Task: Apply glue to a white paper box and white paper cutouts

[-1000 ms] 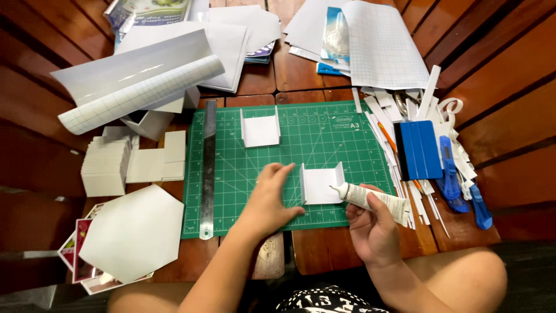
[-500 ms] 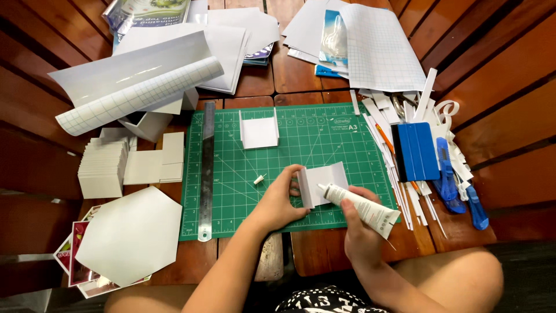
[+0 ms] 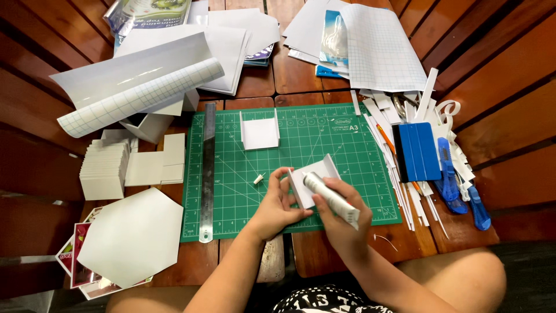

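My left hand (image 3: pixel 275 206) holds a small folded white card piece (image 3: pixel 313 177) tilted up off the green cutting mat (image 3: pixel 336 139). My right hand (image 3: pixel 341 217) grips a white glue tube (image 3: pixel 330 197) with its nozzle end against the card. The tube's small white cap (image 3: pixel 258 179) lies on the mat just left of my left hand. Another folded white card piece (image 3: pixel 259 132) sits at the mat's upper middle.
A steel ruler (image 3: pixel 207 174) lies along the mat's left edge. Stacked white card pieces (image 3: pixel 104 168), a white hexagon (image 3: pixel 132 236) and a rolled grid sheet (image 3: pixel 139 98) lie left. A blue squeegee (image 3: pixel 417 152), blue cutters (image 3: pixel 449 174) and paper strips lie right.
The card piece has been lifted off the mat and tilted up in my left hand. The glue tube has moved left onto it. The cap now lies on the mat.
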